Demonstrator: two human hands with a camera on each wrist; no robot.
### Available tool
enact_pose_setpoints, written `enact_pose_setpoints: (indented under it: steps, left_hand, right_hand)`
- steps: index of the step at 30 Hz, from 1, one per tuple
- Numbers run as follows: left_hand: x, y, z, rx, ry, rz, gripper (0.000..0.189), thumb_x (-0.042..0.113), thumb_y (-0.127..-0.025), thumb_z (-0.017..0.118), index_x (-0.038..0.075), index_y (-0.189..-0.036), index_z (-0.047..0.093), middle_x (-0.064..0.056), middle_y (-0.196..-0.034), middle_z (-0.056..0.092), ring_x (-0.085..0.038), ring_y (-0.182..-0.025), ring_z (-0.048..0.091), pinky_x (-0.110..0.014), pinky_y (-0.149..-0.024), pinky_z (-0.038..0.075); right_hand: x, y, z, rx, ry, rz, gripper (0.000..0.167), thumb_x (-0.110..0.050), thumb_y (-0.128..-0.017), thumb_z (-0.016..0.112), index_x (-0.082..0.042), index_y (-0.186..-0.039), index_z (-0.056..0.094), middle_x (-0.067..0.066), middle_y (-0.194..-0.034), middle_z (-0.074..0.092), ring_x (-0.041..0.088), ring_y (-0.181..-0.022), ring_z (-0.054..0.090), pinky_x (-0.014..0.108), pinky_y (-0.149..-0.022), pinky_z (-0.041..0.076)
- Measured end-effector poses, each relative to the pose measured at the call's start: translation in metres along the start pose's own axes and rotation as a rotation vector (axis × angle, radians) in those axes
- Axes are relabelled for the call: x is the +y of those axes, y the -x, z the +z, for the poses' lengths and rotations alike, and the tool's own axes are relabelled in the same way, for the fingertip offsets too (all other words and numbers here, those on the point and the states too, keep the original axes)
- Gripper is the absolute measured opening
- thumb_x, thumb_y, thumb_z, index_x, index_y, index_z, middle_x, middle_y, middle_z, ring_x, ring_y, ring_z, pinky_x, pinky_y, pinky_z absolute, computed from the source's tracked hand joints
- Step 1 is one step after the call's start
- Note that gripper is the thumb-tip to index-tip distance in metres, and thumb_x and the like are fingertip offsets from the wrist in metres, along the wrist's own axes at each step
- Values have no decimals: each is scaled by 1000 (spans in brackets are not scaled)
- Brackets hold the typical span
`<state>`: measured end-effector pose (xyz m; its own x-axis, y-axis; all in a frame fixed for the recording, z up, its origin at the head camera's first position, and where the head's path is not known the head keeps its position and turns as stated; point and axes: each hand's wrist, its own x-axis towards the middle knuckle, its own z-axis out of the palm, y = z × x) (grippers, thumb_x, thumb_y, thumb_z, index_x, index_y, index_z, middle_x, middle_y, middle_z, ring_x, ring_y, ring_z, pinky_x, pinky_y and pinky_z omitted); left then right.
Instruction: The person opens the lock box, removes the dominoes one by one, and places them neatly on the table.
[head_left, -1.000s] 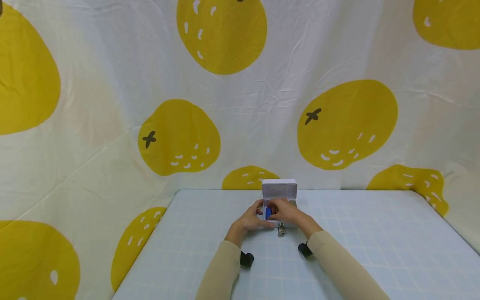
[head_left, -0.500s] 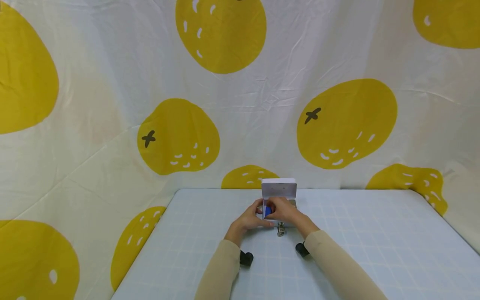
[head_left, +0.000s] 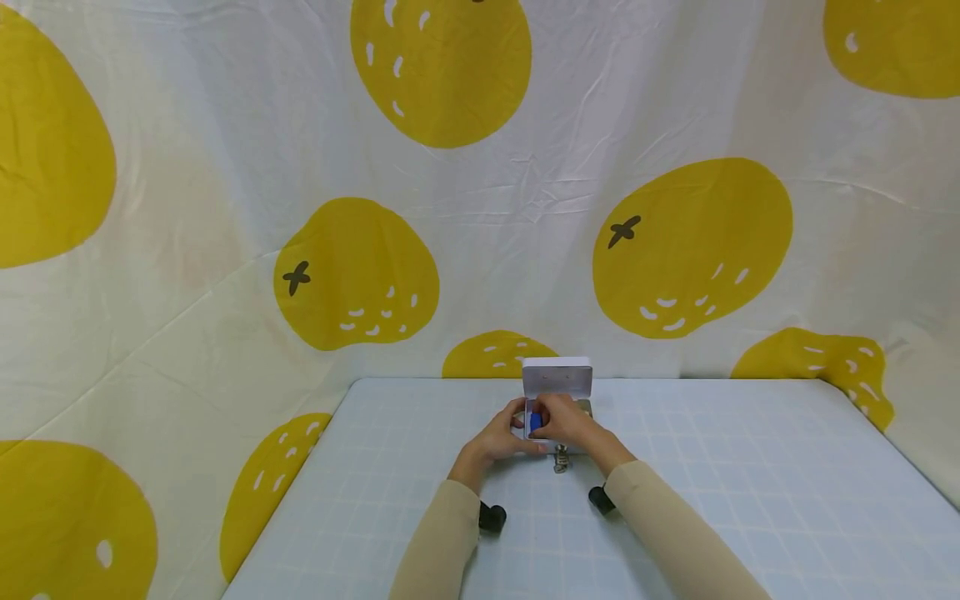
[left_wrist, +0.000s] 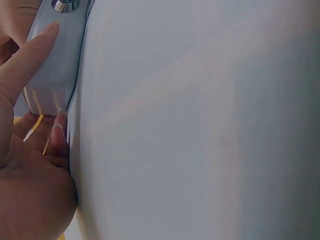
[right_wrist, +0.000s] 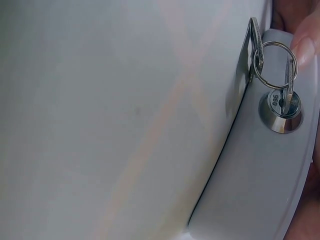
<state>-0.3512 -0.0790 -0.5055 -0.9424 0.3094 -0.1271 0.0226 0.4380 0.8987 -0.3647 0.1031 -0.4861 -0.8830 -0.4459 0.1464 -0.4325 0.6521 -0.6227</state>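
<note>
A small white metal cash box [head_left: 576, 447] stands on the table with its lid [head_left: 557, 381] raised. My left hand [head_left: 501, 435] grips the box at its left end, the thumb along the front wall and the other fingers around the side. Inside the box, my right hand [head_left: 564, 418] pinches a small blue object [head_left: 536, 422] between thumb and curled fingers; its kind cannot be told. A key [right_wrist: 289, 82] sits in the round front lock [right_wrist: 281, 111], and a ring [right_wrist: 268, 85] links it to a second key [right_wrist: 256, 45] hanging in front.
A light blue checked cloth covers the table [head_left: 390, 467]. Behind it hangs a white curtain [head_left: 517, 275] printed with yellow fruit. Black wrist cameras stick out beneath both sleeves. A brownish item [head_left: 585, 406] shows at the box's right end.
My right forearm has shifted slightly to the left, while the right hand stays at the blue object. The left hand and the box look almost unchanged.
</note>
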Motion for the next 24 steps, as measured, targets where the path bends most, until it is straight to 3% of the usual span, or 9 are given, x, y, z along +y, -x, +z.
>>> enact_pose_setpoints:
  steps: [10, 16, 24]
  left_hand:
    - [-2, 0, 1, 2, -2, 17, 92, 21, -75, 94, 26, -152, 44, 1, -140, 52, -23, -112, 49, -40, -94, 45]
    - [-3, 0, 2, 0, -13, 10, 94, 26, -74, 94, 24, -153, 43, 2, -139, 53, -23, -112, 49, -40, -93, 46]
    - [-2, -2, 2, 14, -19, -5, 92, 29, -75, 93, 28, -152, 44, 3, -137, 54, -23, -111, 50, -42, -96, 47]
  right_hand:
    - [4, 2, -5, -32, -3, -94, 28, -10, -86, 83, 3, -104, 67, 12, -89, 67, 16, -76, 57, 32, -73, 54]
    - [5, 5, -10, -52, -31, -15, 31, -14, -88, 83, 1, -112, 68, 7, -92, 68, 16, -79, 58, 34, -78, 55]
    - [-1, 14, -22, -12, -64, 5, 33, -11, -85, 84, 1, -113, 69, 8, -90, 68, 17, -78, 60, 33, -76, 56]
